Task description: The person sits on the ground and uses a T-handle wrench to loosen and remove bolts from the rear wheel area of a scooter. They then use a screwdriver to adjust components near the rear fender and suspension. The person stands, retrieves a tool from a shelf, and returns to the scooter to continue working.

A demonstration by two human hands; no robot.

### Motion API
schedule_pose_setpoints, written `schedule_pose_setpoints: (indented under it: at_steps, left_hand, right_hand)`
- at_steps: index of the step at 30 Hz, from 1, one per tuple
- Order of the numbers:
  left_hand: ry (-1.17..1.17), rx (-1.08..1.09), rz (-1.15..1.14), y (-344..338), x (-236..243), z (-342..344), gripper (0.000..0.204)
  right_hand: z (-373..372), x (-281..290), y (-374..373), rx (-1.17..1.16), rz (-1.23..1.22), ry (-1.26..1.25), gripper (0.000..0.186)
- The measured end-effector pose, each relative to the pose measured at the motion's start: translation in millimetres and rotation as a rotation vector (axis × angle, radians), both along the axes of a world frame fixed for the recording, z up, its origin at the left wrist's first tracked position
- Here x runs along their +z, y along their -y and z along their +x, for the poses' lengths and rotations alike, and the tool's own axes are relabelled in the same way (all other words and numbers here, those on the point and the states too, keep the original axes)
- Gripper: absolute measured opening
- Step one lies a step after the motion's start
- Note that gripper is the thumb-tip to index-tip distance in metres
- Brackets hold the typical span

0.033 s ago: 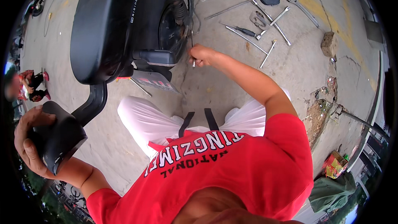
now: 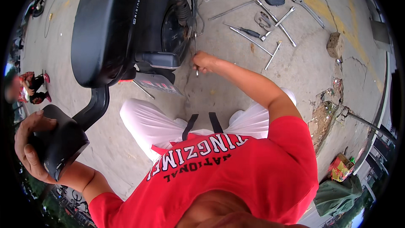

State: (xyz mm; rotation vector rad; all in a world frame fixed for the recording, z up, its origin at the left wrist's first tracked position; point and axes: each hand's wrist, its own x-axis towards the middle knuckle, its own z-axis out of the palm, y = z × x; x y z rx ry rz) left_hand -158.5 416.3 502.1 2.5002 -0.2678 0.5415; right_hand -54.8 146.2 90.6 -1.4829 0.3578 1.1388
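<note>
A black scooter (image 2: 101, 25) stands on the left, its rear wheel (image 2: 171, 38) and coil shock absorber (image 2: 181, 6) toward me. My right hand (image 2: 204, 61) is closed round a slim metal wrench (image 2: 195, 42). One end of the wrench points up beside the wheel hub; the other sticks out below my fist. Whether its far end sits on a nut is too small to tell. At the lower left, my left hand (image 2: 31, 147) wraps round the padded black backrest (image 2: 65, 137) on the scooter's curved bracket (image 2: 95, 107).
Several tools lie on the concrete at the right: a cross wrench (image 2: 276, 21), a T-handle wrench (image 2: 272, 52), a screwdriver (image 2: 249, 31) and an adjustable wrench (image 2: 308, 8). A brick (image 2: 335, 45) sits by broken ground. Another person (image 2: 31, 86) is at the far left.
My right hand has shifted slightly toward me with the wrench, whose lower end now reaches closer to me. My left hand stays on the backrest.
</note>
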Motion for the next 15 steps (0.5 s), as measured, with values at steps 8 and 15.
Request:
schedule_pose_setpoints:
  at_steps: [8,15]
  left_hand:
    - [0.027,-0.095,0.009,-23,2,3,0.047]
    - [-0.038,-0.055,-0.097,-38,4,-1,0.045]
  right_hand:
    - [150,-92,98,0.037,-0.979,1.466,0.014]
    - [123,-77,140,0.525,-1.139,1.086,0.020]
